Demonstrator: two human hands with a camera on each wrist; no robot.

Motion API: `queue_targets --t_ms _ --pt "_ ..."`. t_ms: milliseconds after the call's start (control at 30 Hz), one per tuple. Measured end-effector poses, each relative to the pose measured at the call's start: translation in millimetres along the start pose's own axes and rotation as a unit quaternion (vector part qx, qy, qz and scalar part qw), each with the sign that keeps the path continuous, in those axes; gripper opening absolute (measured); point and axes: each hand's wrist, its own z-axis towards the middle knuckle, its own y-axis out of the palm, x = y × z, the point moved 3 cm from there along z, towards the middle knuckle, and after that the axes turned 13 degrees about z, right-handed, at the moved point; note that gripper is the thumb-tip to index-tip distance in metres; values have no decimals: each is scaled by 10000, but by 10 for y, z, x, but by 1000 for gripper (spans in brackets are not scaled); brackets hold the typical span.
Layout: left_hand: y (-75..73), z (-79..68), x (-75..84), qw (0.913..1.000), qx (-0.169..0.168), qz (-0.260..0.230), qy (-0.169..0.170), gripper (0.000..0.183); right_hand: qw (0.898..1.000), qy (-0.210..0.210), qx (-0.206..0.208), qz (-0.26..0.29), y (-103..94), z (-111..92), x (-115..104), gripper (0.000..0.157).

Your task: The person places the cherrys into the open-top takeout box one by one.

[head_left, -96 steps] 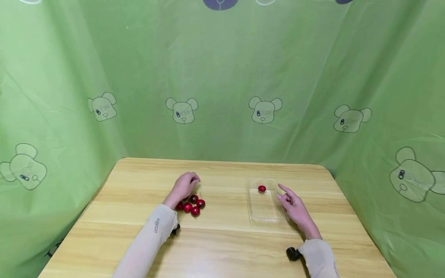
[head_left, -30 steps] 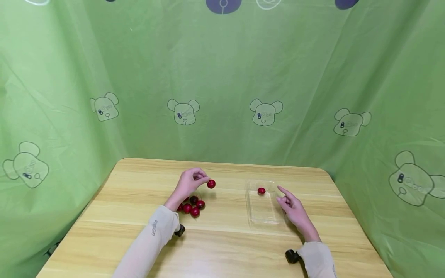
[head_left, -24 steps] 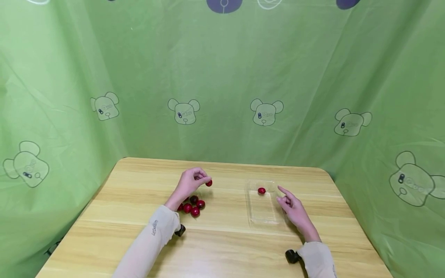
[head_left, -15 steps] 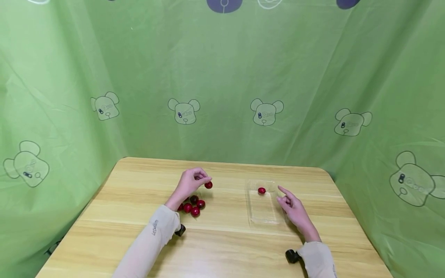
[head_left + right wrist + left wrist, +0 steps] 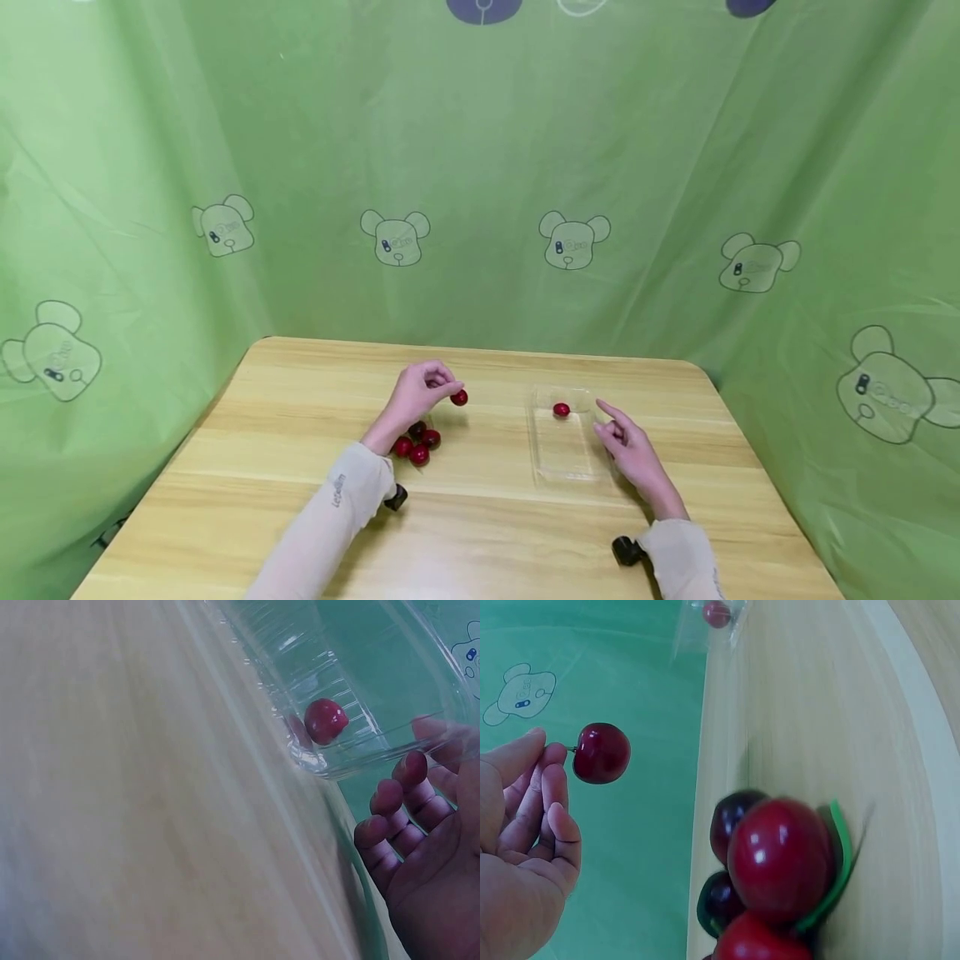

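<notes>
My left hand (image 5: 418, 393) pinches the short stem of a dark red cherry (image 5: 602, 753) between thumb and forefinger, its other fingers curled in. The fruit hangs off the fingertips, raised beyond the pile of cherries (image 5: 419, 455) on the table. My left wrist and sleeve hide part of that pile. To the right lies a clear plastic container (image 5: 534, 442) with a single cherry (image 5: 325, 721) near its far end. My right hand (image 5: 636, 454) is at the container's right rim, forefinger stretched out along it and the other fingers loosely bent, gripping nothing.
The light wooden table (image 5: 480, 533) has rounded far corners. Green curtain (image 5: 480, 292) with bear-head prints hangs around its back and sides. Bare wood lies between the pile and the container. In the left wrist view a green stem (image 5: 843, 855) sticks out beside the near cherries.
Over about three seconds my left hand has come up from behind the pile with a cherry pinched by the stem, and lately it has shifted slightly right. The right hand has stayed by the container.
</notes>
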Motion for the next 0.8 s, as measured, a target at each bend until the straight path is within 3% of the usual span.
queue_targets --t_ms 800 --pt "308 77 191 9992 -87 -392 84 14 9999 -88 -100 33 13 5 3 59"
